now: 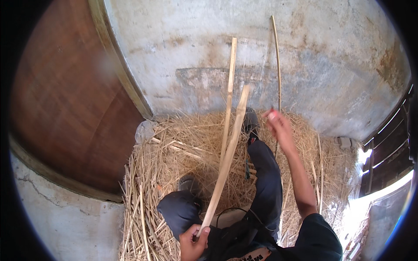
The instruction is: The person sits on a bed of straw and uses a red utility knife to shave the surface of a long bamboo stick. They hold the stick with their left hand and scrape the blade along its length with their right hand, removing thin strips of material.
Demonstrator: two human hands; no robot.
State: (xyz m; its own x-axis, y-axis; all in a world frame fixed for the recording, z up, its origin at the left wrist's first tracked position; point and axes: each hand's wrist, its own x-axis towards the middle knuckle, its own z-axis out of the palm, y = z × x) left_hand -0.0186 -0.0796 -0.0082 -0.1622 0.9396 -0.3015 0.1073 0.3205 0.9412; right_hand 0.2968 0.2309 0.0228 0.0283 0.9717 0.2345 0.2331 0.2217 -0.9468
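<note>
**Long cane strips being held over a bed of straw**

The person is sitting on a heap of straw point(183, 152) with dark-trousered legs stretched toward the far concrete wall point(305, 56). The left hand point(193, 241), near the lower edge, is closing around the near end of a pale split cane strip point(228, 148), which is slanting up and away toward the wall; a second, thinner strip point(229, 82) is lying close beside it on its left. The right hand point(278, 126), farther out and to the right, is pinching a slender cane point(277, 65) between thumb and fingertips, the cane rising almost upright against the wall.

These strips look light, dry and springy rather than rigid; being long and thin, they are likely flexing when gripped only at one end, and split edges may be sharp or splintery. Taking hold near the end gives reach, but a grip nearer the middle would likely steady them better.
</note>
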